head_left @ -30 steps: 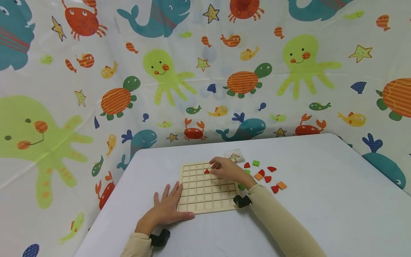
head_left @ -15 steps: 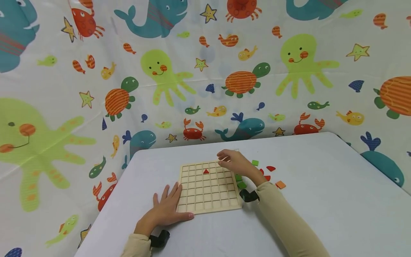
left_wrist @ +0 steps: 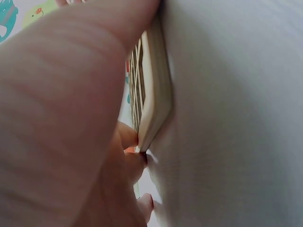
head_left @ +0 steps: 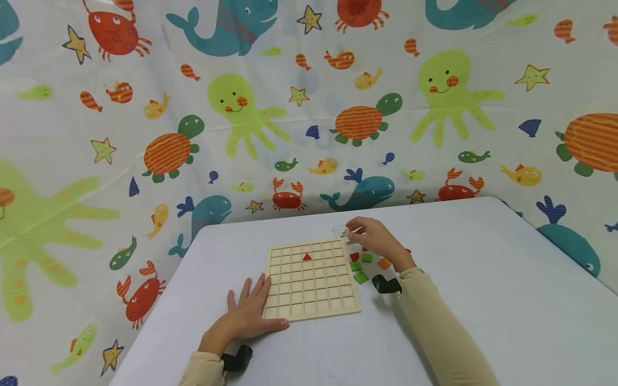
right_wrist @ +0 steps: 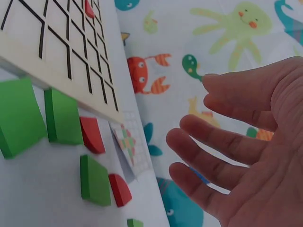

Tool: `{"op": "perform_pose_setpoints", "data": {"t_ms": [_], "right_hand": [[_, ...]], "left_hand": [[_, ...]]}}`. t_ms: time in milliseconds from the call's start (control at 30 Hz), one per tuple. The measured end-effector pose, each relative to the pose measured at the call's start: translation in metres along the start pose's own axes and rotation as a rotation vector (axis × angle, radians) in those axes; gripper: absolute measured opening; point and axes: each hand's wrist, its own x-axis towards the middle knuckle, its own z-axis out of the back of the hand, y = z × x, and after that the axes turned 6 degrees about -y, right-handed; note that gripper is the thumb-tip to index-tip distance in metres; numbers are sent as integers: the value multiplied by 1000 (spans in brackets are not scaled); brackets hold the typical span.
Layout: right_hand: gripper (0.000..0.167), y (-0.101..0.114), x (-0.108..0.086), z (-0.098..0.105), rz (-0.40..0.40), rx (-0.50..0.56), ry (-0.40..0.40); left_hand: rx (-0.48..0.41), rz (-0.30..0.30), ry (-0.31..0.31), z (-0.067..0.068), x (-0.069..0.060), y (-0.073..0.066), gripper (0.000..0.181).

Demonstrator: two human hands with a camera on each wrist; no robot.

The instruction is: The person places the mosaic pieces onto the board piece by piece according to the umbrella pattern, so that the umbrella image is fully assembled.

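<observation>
A light wooden grid board (head_left: 311,281) lies on the white table with one red triangle (head_left: 307,257) in an upper cell. The left hand (head_left: 248,316) rests at the board's lower left corner, fingers spread along its left edge and thumb by the front edge. Beyond the board's upper right corner, the right hand (head_left: 379,238) hovers with bent, relaxed fingers near a small printed card (head_left: 339,231). In the right wrist view nothing shows between the fingers of the right hand (right_wrist: 236,146); green blocks (right_wrist: 64,116) and red pieces (right_wrist: 120,190) lie below.
Right of the board are green squares (head_left: 360,277), an orange square (head_left: 384,263) and red rounded pieces (head_left: 354,257), some partly covered by the right hand and forearm. A patterned cloth with sea animals (head_left: 309,123) hangs behind the table.
The right hand has moved right and away from the board's top, toward the card, uncovering the upper right cells. The left hand has stayed against the board, and the red triangle remains in its cell.
</observation>
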Motion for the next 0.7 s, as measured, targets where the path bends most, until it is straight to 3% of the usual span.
{"op": "perform_pose_setpoints", "data": {"t_ms": [267, 700], "right_hand": [[33, -17, 1, 10, -65, -116, -37], [32, -42, 5, 6, -207, -297, 40]], "left_hand": [[-4, -7, 0, 1, 2, 0, 127], [0, -16, 0, 1, 3, 2, 127]]}}
